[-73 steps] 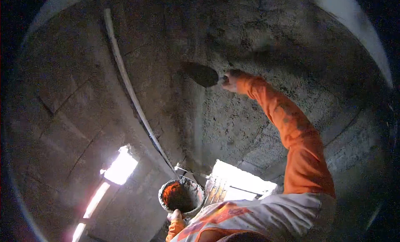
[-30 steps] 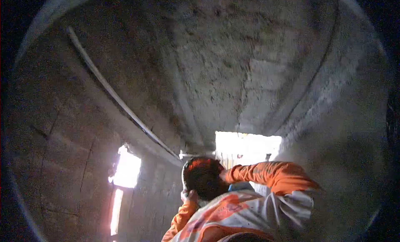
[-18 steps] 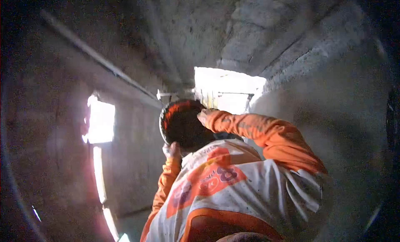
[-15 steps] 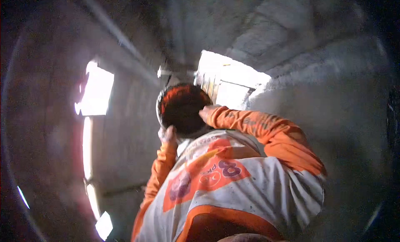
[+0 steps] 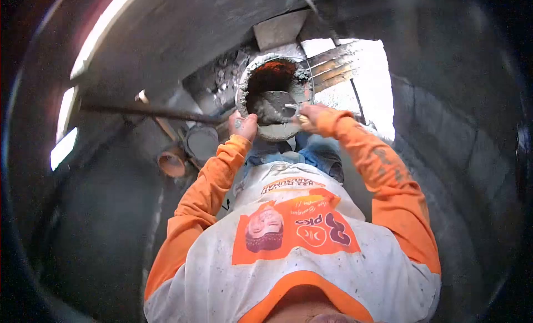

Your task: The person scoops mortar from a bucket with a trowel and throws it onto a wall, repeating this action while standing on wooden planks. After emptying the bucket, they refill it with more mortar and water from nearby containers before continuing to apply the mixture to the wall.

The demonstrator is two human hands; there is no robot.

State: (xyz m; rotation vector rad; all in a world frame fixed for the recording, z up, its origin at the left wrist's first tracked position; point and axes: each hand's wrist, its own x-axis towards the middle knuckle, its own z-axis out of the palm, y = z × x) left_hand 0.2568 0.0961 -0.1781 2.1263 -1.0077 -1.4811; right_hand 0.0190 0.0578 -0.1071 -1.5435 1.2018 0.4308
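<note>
A bucket (image 5: 306,89) with a mortar-caked rim and an orange inside wall stands in front of my body, tilted so that its mouth faces me. Wet grey mortar (image 5: 259,107) lies inside it. My left hand (image 5: 243,126) grips the near left part of the rim, thumb on top. At the right side of the mouth, my right hand (image 5: 313,118) is closed round the handle of a trowel (image 5: 291,106). The trowel's metal neck points into the bucket, and its blade is hard to tell from the mortar.
A long brown bar (image 5: 150,110) runs leftward from near my left hand. Below it are an orange-brown round container (image 5: 171,163) and a grey round one (image 5: 202,143). Wooden slats (image 5: 333,66) cross a bright opening (image 5: 375,78) at right. A grey slab (image 5: 280,30) lies beyond the bucket.
My view has swung and sharpened. The bucket's inside, dark before, now shows mortar. The trowel has come into sight in my right hand, while my left hand stays at the rim.
</note>
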